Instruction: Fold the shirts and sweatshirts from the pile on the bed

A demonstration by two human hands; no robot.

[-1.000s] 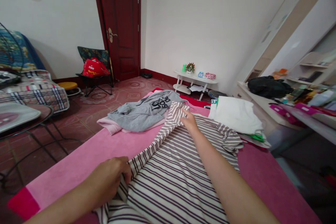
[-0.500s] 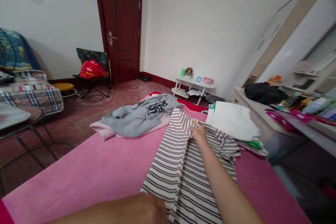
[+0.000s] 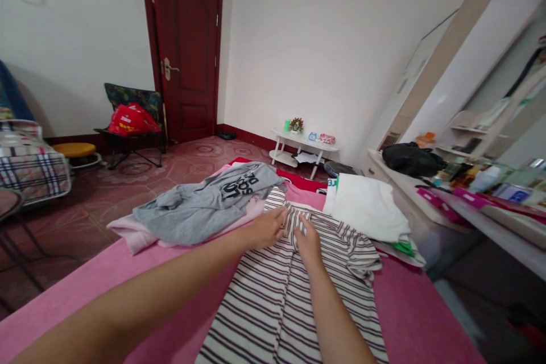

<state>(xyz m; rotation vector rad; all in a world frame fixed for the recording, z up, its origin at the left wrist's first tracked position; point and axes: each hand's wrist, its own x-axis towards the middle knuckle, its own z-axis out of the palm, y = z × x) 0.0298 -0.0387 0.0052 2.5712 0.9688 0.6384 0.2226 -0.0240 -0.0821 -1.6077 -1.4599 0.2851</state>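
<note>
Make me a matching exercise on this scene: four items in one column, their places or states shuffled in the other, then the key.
Items
1. striped shirt
2. red bag
3. grey garment
4. white folded cloth

Places or states
A. on the folding chair
B. to the right of the striped shirt
C. marked with black lettering
D. under the left hand and right hand

Pairs: 1-D, 2-A, 3-C, 4-B

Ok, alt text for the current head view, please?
A person's left hand and right hand touch the upper part of a dark-striped off-white fabric top on pink cloth. Left of it lies a grey lettered garment; right, folded white fabric.
</note>
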